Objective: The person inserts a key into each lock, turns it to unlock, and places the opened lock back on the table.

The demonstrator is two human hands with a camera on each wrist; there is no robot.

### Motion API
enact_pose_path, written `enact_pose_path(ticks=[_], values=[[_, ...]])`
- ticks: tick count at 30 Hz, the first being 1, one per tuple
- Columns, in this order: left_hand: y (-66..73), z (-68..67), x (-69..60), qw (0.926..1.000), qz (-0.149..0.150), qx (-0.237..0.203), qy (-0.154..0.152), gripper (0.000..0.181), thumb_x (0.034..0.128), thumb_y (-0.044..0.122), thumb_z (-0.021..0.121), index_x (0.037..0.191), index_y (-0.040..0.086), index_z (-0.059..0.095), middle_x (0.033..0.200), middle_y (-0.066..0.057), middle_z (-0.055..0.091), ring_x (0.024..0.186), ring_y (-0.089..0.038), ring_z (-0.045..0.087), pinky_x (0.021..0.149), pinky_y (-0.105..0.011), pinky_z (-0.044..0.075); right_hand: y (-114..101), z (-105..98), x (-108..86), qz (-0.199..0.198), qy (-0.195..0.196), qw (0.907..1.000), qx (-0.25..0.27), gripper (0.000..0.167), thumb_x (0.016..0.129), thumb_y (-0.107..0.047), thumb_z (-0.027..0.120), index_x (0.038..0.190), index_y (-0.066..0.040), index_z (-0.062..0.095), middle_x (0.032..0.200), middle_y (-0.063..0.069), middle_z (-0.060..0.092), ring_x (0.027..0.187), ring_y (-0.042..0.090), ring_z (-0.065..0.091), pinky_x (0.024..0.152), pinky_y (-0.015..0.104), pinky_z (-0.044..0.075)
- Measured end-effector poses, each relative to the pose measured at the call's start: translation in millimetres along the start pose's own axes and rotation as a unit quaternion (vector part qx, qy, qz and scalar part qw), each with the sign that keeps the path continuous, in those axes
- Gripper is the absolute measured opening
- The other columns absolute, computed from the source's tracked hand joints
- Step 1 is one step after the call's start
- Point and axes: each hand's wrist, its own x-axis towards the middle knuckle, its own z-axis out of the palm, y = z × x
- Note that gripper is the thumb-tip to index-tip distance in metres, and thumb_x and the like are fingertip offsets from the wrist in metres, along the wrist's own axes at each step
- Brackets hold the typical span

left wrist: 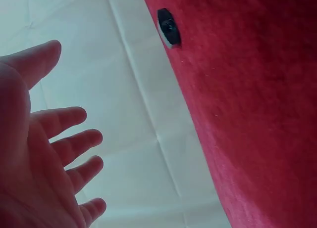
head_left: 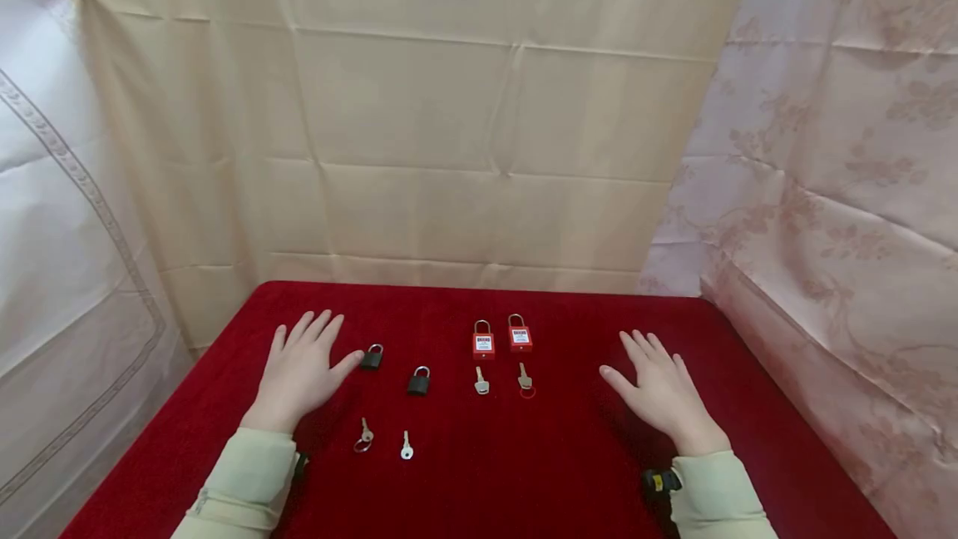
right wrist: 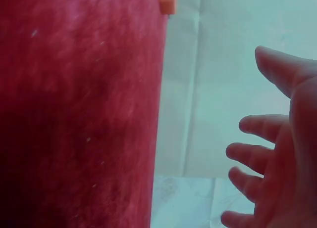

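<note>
On the red cloth (head_left: 569, 472), two black padlocks (head_left: 418, 386) lie left of two red padlocks (head_left: 483, 345), each with a key (head_left: 407, 451) on its near side. Left hand (head_left: 301, 378), right hand (head_left: 660, 388): fingers extended, empty. Pinch keys by the head.

Red padlocks (head_left: 483, 335) here, white labels (head_left: 520, 337) on them; black padlocks (head_left: 418, 386), silvery keys (head_left: 482, 388), crimson table (head_left: 554, 472), beige curtain (head_left: 464, 106), pinkish floral drape (head_left: 861, 181)!

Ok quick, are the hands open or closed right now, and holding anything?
Left hand: open, holding nothing, nearest a black lock.
Right hand: open, holding nothing.
</note>
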Motion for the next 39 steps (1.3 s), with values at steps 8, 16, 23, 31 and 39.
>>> enact_pose_path(ticks=[8, 16, 23, 31, 39], values=[[11.8, -5.3, -0.8, 0.9988, 0.020, -0.030, 0.034, 0.070, 0.0958, 0.040, 0.067, 0.150, 0.001, 0.046, 0.154, -0.025, 0.041, 0.144, -0.046, 0.029, 0.114, -0.068, 0.015, -11, -7, -2.3, -0.028, 0.032, 0.9947, 0.093, 0.074, 0.099, -0.046, 0.063, 0.153, -0.001, 0.041, 0.154, 0.026, 0.040, 0.142, 0.045, 0.035, 0.111, 0.063, 0.030], [26.9, -19.6, -6.0, 0.9935, 0.023, -0.104, 0.041, 0.067, 0.0964, 0.036, 0.068, 0.150, 0.003, 0.046, 0.152, -0.023, 0.043, 0.140, -0.044, 0.036, 0.112, -0.065, 0.025, -24, -15, -0.8, -0.025, 0.070, 0.9709, 0.228, 0.061, 0.101, -0.037, 0.064, 0.149, -0.003, 0.047, 0.146, 0.022, 0.052, 0.134, 0.039, 0.050, 0.103, 0.059, 0.043], [39.8, -30.4, -9.9, 0.9894, 0.037, -0.131, 0.051, 0.065, 0.0964, 0.034, 0.069, 0.149, 0.003, 0.047, 0.153, -0.020, 0.044, 0.140, -0.042, 0.037, 0.112, -0.064, 0.027, -32, -19, -2.2, -0.022, 0.078, 0.9549, 0.285, 0.053, 0.102, -0.029, 0.064, 0.146, -0.002, 0.050, 0.141, 0.022, 0.057, 0.130, 0.036, 0.055, 0.102, 0.052, 0.044], [38.3, -30.5, -11.7, 0.9902, 0.022, -0.130, 0.044, 0.064, 0.0958, 0.033, 0.069, 0.148, 0.003, 0.049, 0.150, -0.021, 0.046, 0.138, -0.043, 0.039, 0.111, -0.064, 0.029, -41, -17, -3.4, -0.025, 0.075, 0.9515, 0.297, 0.053, 0.101, -0.026, 0.066, 0.145, -0.002, 0.051, 0.138, 0.022, 0.059, 0.128, 0.035, 0.057, 0.102, 0.052, 0.046], [33.7, -30.4, -9.7, 0.9882, 0.008, -0.150, 0.030, 0.063, 0.0965, 0.037, 0.068, 0.148, 0.004, 0.049, 0.149, -0.021, 0.047, 0.137, -0.043, 0.041, 0.110, -0.062, 0.033, -56, -12, -0.3, -0.023, 0.063, 0.9539, 0.293, 0.050, 0.100, -0.030, 0.067, 0.141, -0.004, 0.056, 0.132, 0.018, 0.064, 0.118, 0.032, 0.064, 0.098, 0.051, 0.050]])
